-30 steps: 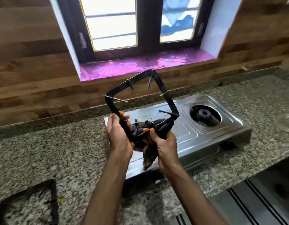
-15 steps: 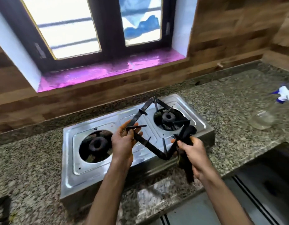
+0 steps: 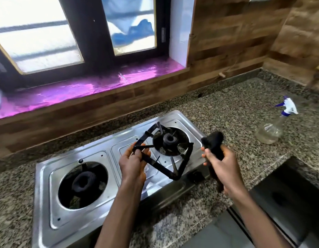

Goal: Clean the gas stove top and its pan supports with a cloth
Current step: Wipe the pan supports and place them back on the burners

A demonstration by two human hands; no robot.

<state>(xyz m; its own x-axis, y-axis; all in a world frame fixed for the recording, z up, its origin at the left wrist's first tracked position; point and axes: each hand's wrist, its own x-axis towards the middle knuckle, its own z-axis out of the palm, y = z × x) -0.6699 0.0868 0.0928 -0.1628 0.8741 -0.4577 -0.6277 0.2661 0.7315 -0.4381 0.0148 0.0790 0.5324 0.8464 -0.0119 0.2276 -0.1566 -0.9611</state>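
A two-burner steel gas stove [image 3: 94, 158] sits on the granite counter. My left hand [image 3: 132, 164] grips the left corner of a black square pan support [image 3: 183, 163], which lies low over the right burner [image 3: 170, 139]. I cannot tell whether the support touches the stove. To the right of the support, my right hand [image 3: 220, 166] holds a dark cloth [image 3: 213, 140], bunched above my fingers and hanging below my palm. The cloth is apart from the support. The left burner [image 3: 82, 182] has no support on it.
A clear spray bottle [image 3: 270, 129] with a white and blue trigger stands on the counter [image 3: 232, 108] at the right. A wooden wall and a window with a purple sill [image 3: 80, 88] run behind the stove. The counter's front edge is close below the stove.
The pan support came down from upright in front of me to lie low over the right burner. My right hand and the cloth left the support and moved right.
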